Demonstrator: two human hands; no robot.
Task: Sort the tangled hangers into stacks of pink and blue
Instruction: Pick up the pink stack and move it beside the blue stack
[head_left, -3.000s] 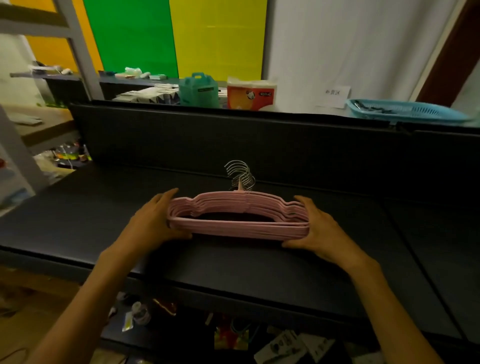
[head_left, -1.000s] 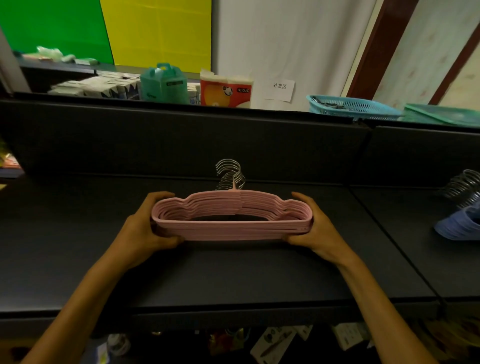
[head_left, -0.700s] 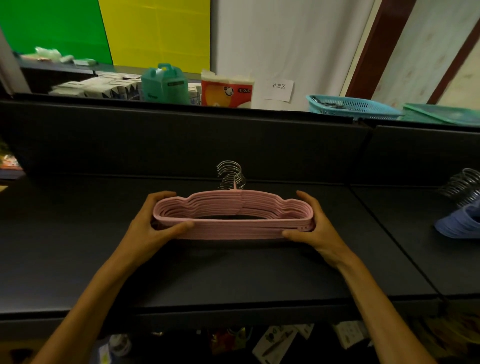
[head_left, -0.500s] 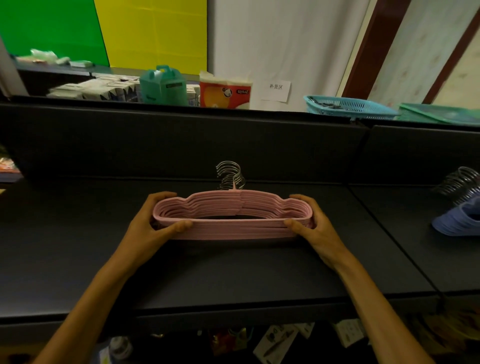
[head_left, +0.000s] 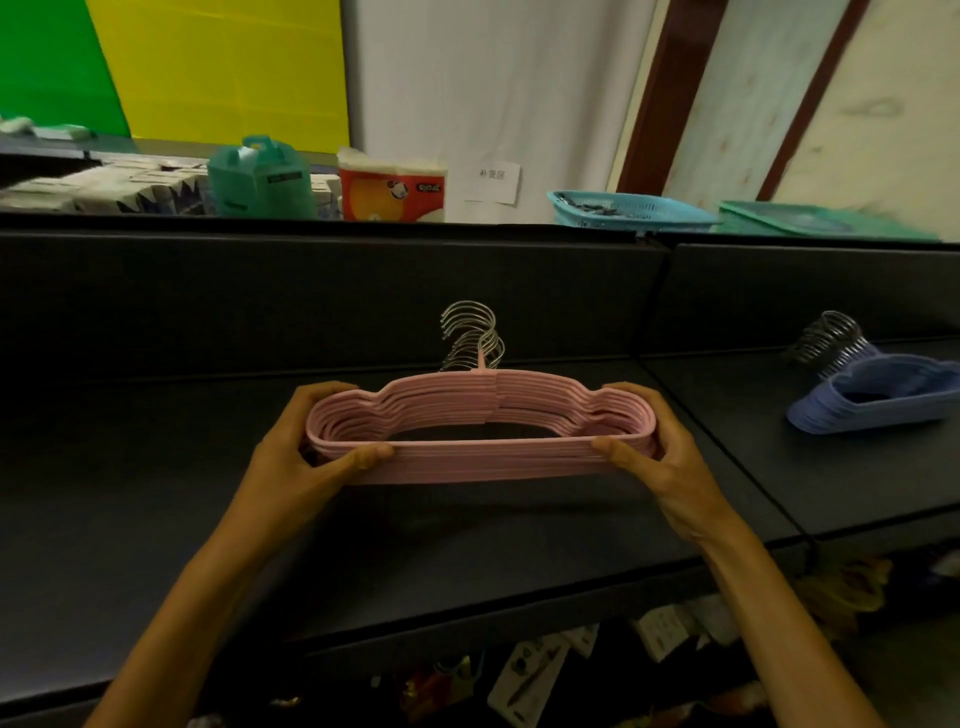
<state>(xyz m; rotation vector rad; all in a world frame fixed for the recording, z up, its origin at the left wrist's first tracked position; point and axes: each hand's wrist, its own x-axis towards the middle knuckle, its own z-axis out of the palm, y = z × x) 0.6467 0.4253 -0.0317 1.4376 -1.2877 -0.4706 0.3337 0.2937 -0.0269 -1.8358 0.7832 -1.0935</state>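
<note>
On the dark shelf (head_left: 156, 493), a left hand (head_left: 291, 457) and right hand (head_left: 670, 457) are gripping opposite ends of the pink hanger stack (head_left: 478, 431); blue hangers (head_left: 878, 395) are lying rightward, a blue basket (head_left: 634, 213) of indistinct dark items behind.

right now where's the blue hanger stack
In the head view the blue hanger stack lies at the far right on the dark shelf, apart from the pink hanger stack held centrally.

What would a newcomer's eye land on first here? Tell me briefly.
The stack of pink hangers at the centre of the dark shelf, gripped at its ends by the left hand and the right hand, its metal hooks fanned out behind. Next, the blue hangers stacked at the right edge, and the yellow and green panels behind.
</note>
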